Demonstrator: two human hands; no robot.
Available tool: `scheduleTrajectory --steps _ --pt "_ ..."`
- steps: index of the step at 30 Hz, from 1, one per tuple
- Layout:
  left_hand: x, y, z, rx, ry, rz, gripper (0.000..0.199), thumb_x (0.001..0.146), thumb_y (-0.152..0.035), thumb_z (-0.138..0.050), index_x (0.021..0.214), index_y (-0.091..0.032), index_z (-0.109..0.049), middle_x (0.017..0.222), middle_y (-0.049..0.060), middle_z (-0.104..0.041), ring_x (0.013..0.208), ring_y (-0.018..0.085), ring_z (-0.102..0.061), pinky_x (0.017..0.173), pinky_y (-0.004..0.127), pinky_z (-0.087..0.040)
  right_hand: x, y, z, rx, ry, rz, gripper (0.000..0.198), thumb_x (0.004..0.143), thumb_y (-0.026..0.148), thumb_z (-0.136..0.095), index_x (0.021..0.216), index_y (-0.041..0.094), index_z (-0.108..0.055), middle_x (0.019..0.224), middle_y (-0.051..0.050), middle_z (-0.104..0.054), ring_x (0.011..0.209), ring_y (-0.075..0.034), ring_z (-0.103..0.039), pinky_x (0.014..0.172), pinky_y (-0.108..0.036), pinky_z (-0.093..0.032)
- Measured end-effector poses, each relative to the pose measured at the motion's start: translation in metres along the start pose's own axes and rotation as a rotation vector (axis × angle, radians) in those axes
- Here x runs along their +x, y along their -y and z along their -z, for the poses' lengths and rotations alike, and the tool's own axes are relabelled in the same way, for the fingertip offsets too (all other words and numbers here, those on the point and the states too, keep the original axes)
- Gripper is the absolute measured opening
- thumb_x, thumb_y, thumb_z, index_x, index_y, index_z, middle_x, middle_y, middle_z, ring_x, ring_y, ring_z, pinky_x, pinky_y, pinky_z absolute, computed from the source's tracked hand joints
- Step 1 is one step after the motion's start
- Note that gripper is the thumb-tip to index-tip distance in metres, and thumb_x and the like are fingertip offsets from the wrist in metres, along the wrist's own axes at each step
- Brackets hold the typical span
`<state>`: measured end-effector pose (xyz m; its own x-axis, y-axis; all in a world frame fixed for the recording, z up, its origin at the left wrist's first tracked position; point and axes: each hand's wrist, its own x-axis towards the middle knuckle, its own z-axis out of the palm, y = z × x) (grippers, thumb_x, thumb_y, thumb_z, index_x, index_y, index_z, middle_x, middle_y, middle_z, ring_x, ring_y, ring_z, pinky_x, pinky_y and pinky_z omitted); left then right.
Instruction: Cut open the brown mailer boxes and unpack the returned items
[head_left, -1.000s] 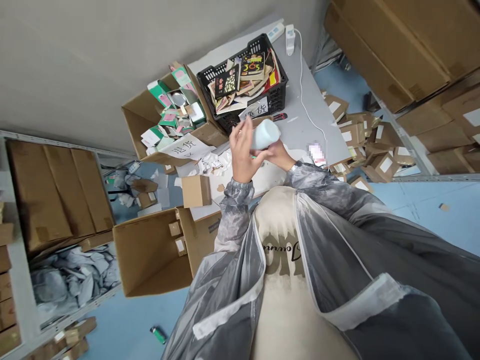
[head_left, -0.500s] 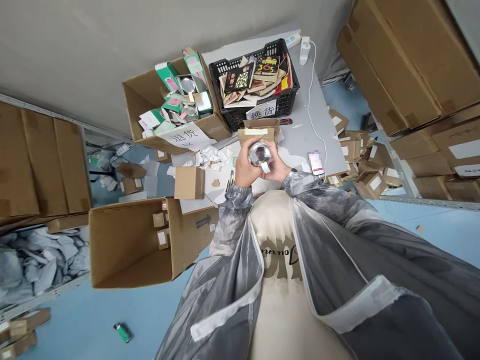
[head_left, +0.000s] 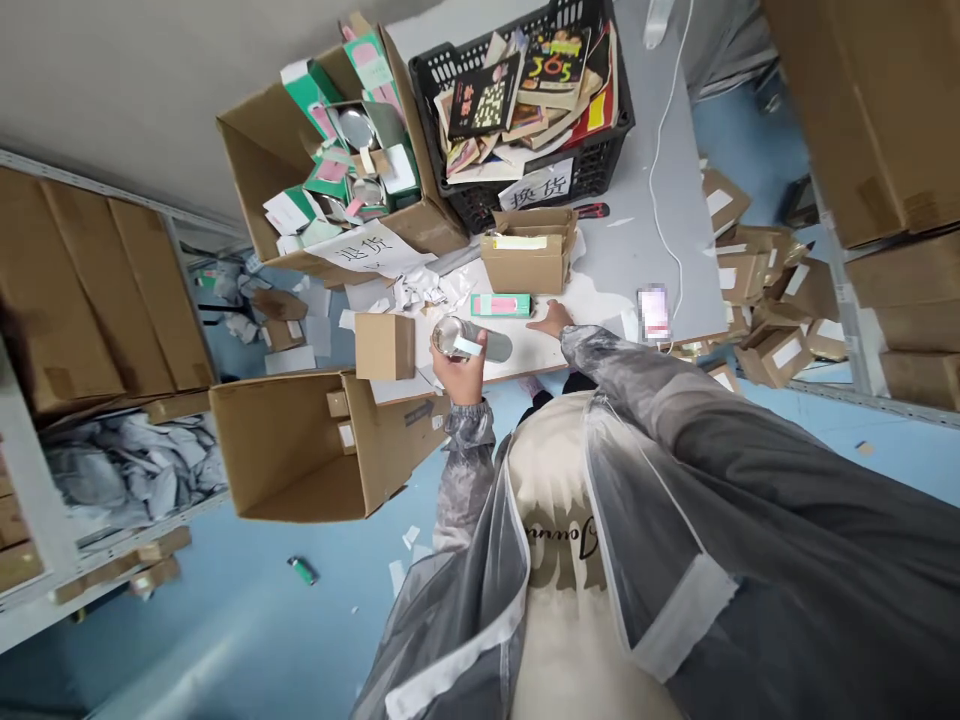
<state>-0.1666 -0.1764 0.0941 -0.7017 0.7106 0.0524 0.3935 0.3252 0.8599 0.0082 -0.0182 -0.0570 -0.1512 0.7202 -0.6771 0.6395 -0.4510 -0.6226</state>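
A shiny, silvery cylindrical cup (head_left: pixel 491 345) with a white strip across its round end is in my left hand (head_left: pixel 459 375). It lies tilted, its body pointing to the right over the white table surface. My left fingers are wrapped round its near end. To the right, my right hand (head_left: pixel 553 320) is apart from the cup, with fingers stretched out low over the table and nothing in them. Just left of those fingers lies a slim green and pink box (head_left: pixel 501 305). Behind it stands an open brown carton (head_left: pixel 525 265).
A closed brown box (head_left: pixel 385 346) stands left of the cup, above a large open carton (head_left: pixel 285 460). At the back are a carton of green boxes (head_left: pixel 251 190) and a black crate of books (head_left: pixel 611 165). A phone (head_left: pixel 653 312) and cable lie on the right.
My hands have parted. The left has carried the cup leftward and tipped it, while the right has let go and moved slightly right. The green and pink box has come into clear view.
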Motion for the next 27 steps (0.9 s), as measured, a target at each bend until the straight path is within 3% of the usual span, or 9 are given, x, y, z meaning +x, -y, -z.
scheduleTrajectory --steps 3,5,10,14,18,23,27 --pt "-0.014 0.007 -0.002 0.039 -0.018 0.032 0.085 0.105 -0.077 -0.095 0.164 -0.021 -0.071 0.143 0.021 -0.087 0.144 0.036 -0.087 0.124 0.052 -0.073 0.025 -0.003 -0.019 -0.171 0.086 0.121 0.107 0.079 0.022 -0.112 0.171 0.006 -0.06 0.182 -0.033 -0.058 0.171 -0.041 -0.056 0.147 -0.046 -0.045" --pt "-0.021 0.015 -0.006 0.046 -0.028 0.06 0.082 0.108 -0.075 -0.093 0.164 -0.02 -0.071 0.141 0.021 -0.088 0.141 0.035 -0.088 0.124 0.052 -0.073 0.039 -0.009 -0.029 -0.226 0.131 0.155 0.112 0.084 0.019 -0.107 0.181 0.006 -0.053 0.183 -0.031 -0.056 0.17 -0.039 -0.054 0.146 -0.045 -0.044" --pt "-0.029 0.045 -0.022 0.026 -0.073 0.139 0.08 0.11 -0.068 -0.094 0.169 -0.019 -0.07 0.146 0.021 -0.087 0.148 0.034 -0.086 0.133 0.051 -0.068 0.052 -0.025 -0.033 -0.28 0.141 0.265 0.094 0.094 0.021 -0.094 0.179 0.006 -0.057 0.179 -0.03 -0.057 0.166 -0.037 -0.054 0.147 -0.044 -0.044" --pt "-0.031 0.062 -0.021 -0.014 -0.115 0.2 0.079 0.109 -0.066 -0.093 0.168 -0.02 -0.07 0.155 0.022 -0.084 0.149 0.035 -0.085 0.136 0.055 -0.066 0.032 -0.017 -0.013 -0.276 0.113 0.407 0.092 0.094 0.025 -0.091 0.178 0.009 -0.056 0.183 -0.029 -0.057 0.172 -0.038 -0.053 0.152 -0.048 -0.041" --pt "-0.02 0.05 0.002 -0.069 -0.127 0.227 0.069 0.111 -0.064 -0.089 0.16 -0.019 -0.073 0.155 0.022 -0.084 0.154 0.037 -0.082 0.141 0.059 -0.062 -0.014 0.003 0.022 -0.238 0.161 0.569 0.09 0.093 0.03 -0.09 0.178 0.02 -0.061 0.18 -0.021 -0.064 0.173 -0.041 -0.055 0.152 -0.056 -0.045" --pt "0.001 0.008 0.038 -0.155 -0.068 -0.059 0.067 0.115 -0.074 -0.08 0.16 -0.026 -0.072 0.149 0.018 -0.085 0.153 0.038 -0.083 0.138 0.058 -0.065 -0.072 0.033 0.056 -0.327 0.189 0.927 0.082 0.089 0.032 -0.097 0.167 0.02 -0.074 0.162 -0.02 -0.074 0.159 -0.047 -0.063 0.148 -0.067 -0.046" --pt "0.013 -0.004 0.036 -0.224 0.082 -0.281 0.08 0.104 -0.08 -0.093 0.16 -0.027 -0.069 0.15 0.017 -0.084 0.149 0.038 -0.085 0.127 0.056 -0.072 -0.088 0.051 0.052 -0.472 0.129 1.064 0.082 0.09 0.029 -0.099 0.168 0.023 -0.075 0.153 -0.019 -0.074 0.146 -0.048 -0.067 0.135 -0.068 -0.055"
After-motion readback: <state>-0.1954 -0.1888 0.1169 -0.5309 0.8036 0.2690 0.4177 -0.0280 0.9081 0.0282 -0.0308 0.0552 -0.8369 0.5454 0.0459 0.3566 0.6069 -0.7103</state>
